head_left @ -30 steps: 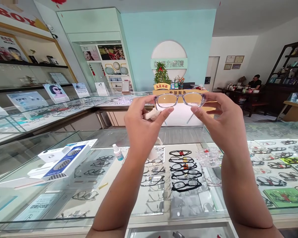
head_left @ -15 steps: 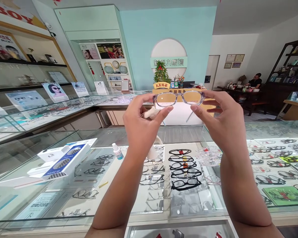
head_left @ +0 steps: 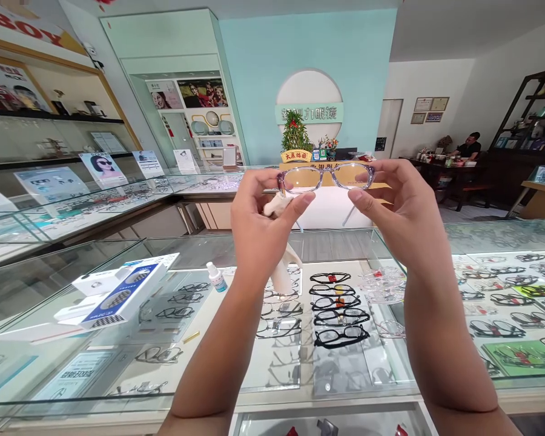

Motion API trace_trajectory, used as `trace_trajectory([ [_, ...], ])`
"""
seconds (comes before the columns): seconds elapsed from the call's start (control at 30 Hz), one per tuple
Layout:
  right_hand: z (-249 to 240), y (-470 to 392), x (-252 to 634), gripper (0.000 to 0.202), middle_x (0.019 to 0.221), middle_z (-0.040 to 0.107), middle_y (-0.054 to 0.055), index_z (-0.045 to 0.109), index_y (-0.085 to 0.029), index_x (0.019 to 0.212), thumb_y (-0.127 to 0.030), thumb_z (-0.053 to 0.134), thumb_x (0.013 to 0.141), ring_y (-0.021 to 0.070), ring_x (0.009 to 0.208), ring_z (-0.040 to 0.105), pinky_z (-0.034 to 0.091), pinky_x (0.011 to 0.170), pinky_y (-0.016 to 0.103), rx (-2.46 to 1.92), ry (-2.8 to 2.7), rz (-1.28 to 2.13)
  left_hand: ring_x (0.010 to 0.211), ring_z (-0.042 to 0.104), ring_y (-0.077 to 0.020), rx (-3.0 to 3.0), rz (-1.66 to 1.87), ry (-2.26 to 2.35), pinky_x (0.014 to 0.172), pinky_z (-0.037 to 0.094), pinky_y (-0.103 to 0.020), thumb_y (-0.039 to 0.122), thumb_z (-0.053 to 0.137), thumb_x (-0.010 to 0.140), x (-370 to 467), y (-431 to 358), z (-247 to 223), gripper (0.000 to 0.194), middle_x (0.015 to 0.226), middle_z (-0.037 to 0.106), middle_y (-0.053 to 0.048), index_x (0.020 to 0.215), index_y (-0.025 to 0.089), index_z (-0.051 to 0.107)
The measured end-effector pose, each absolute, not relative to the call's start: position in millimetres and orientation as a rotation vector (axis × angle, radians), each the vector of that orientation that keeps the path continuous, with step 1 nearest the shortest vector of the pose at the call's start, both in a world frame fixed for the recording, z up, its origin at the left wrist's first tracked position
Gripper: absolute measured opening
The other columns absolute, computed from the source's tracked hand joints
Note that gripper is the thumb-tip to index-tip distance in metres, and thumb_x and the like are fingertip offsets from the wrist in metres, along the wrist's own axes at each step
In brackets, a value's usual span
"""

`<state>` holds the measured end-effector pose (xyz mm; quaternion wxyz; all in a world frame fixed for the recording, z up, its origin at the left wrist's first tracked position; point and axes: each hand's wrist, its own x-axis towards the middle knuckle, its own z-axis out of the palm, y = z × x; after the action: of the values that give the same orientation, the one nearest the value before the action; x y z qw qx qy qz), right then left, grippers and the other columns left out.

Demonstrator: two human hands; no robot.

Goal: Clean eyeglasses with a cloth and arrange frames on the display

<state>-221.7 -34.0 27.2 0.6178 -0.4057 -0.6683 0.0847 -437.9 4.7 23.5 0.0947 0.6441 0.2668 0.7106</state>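
A pair of eyeglasses (head_left: 326,172) with a clear, greyish frame is held up level above the glass counter. My left hand (head_left: 264,224) grips its left end between thumb and fingers. Bunched in that same palm is a whitish cloth (head_left: 284,274), whose loose end hangs below the hand. My right hand (head_left: 402,212) pinches the right end, thumb beneath and index finger on top. Both temples are unfolded and point away from me; their tips show below the lenses. Faint lettering is visible on the right lens.
Under the glass counter (head_left: 236,396) lie rows of black eyeglasses (head_left: 340,317) and several other frames. On top stand a small spray bottle (head_left: 217,278) and an open blue and white box (head_left: 118,297). A person (head_left: 470,147) sits at a far table at the right.
The eyeglasses tilt slightly, their right end a little higher. More of the cloth's hanging end shows below my left hand. Both hands keep their hold.
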Motion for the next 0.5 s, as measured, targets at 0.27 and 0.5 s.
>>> trace_trajectory([
  [0.27, 27.9, -38.1, -223.3, 0.048, 0.131, 0.077, 0.007, 0.063, -0.032, 0.136, -0.055, 0.079, 0.096, 0.0244, 0.109, 0.079, 0.07, 0.093, 0.043, -0.949, -1.531, 0.153, 0.088, 0.069, -0.0179, 1.949, 2.083, 0.817, 0.068, 0.055, -0.03, 0.066, 0.092, 0.08, -438.8, 6.0, 23.3, 0.054, 0.102, 0.069, -0.003, 0.105, 0.026, 0.066],
  [0.5, 28.7, -41.4, -224.4, 0.04, 0.129, 0.078, 0.007, 0.065, -0.03, 0.13, -0.048, 0.078, 0.097, 0.024, 0.106, 0.08, 0.07, 0.089, 0.041, -0.955, -1.534, 0.133, 0.082, 0.066, -0.0172, 1.941, 2.066, 0.833, 0.064, 0.052, -0.03, 0.069, 0.092, 0.079, -439.4, 4.7, 22.8, 0.057, 0.104, 0.069, -0.004, 0.106, 0.025, 0.067],
])
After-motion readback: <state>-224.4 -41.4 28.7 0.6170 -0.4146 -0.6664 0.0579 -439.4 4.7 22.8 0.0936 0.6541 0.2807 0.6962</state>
